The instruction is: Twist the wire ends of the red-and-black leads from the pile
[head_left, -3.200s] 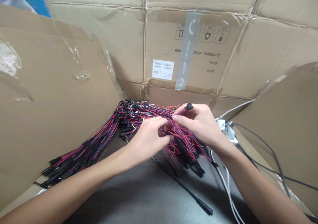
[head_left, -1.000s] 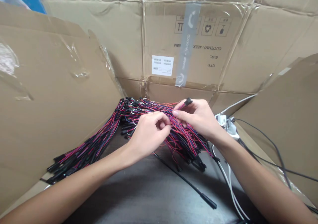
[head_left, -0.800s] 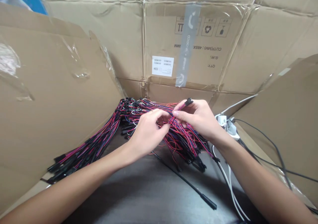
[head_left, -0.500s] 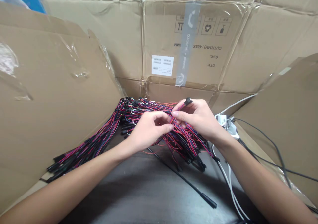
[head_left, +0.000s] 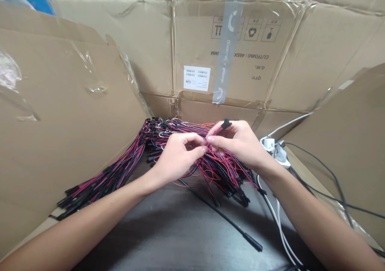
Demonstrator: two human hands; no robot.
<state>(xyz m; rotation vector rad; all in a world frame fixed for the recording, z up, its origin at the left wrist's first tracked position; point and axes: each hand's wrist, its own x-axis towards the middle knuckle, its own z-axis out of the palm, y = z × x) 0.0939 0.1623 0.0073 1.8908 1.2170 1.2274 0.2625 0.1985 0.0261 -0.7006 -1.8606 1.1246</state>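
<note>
My right hand [head_left: 236,138] is closed in a pinch on a thin red and purple wire cable, whose black plug connector [head_left: 226,124] sticks up beside the index finger. Thumb and index finger of my left hand [head_left: 183,152] pinch the same cable just to the left, the fingertips of both hands almost touching. From the left hand a black lead [head_left: 221,214] runs down toward the front and ends in a black barrel connector [head_left: 252,242]; whether it belongs to the held cable is hidden. Under and behind both hands lies a tangled pile of red, purple and black wire cables [head_left: 225,168].
A bundle of similar cables [head_left: 120,170] slants along the left cardboard panel [head_left: 66,102]. Cardboard [head_left: 150,42] also walls the back and right. White plugs [head_left: 279,154] and white and black cords lie by my right forearm on the dark table [head_left: 168,231].
Both hands have shifted slightly, fingertips still pinching the cable. The black plug connector has turned a little in the right hand. The pile and the black lead look unchanged.
</note>
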